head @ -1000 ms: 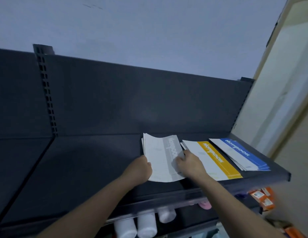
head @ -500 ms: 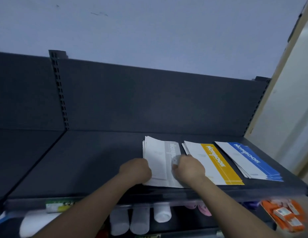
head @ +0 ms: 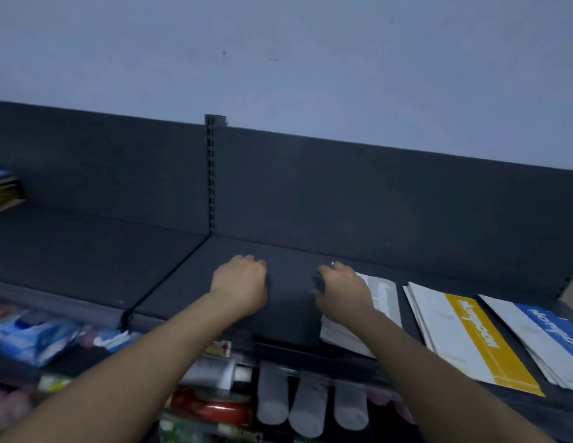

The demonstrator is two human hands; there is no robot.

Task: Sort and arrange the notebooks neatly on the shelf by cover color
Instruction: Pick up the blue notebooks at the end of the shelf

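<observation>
The left hand (head: pixel 240 282) sits knuckles-up on the bare shelf (head: pixel 294 302), fingers curled under, with nothing in it that I can see. The right hand (head: pixel 342 290) lies over the left edge of the grey stack (head: pixel 384 302), thumb out over the dark board. From here I cannot tell whether its fingers pinch the covers or only rest on them.

The notebooks lie flat in three piles along the right end of the shelf: grey, then the yellow stack (head: pixel 470 340) just beside it, then the blue stack (head: pixel 550 334). All three are fanned a little, with page edges showing. A mixed pile (head: pixel 3 193) sits far off at the left end, well apart from these.

My guess is the grey pile is being squared up. To do it well, I would bring the left hand to the pile's left side and the right to its right side. Then I would press the edges flush and turn it parallel to the yellow one with an even gap. Its near corner comes right up to the front lip, so it should be pushed back rather than dragged forward. Loose covers will slide, so the squeeze should be gentle.
</observation>
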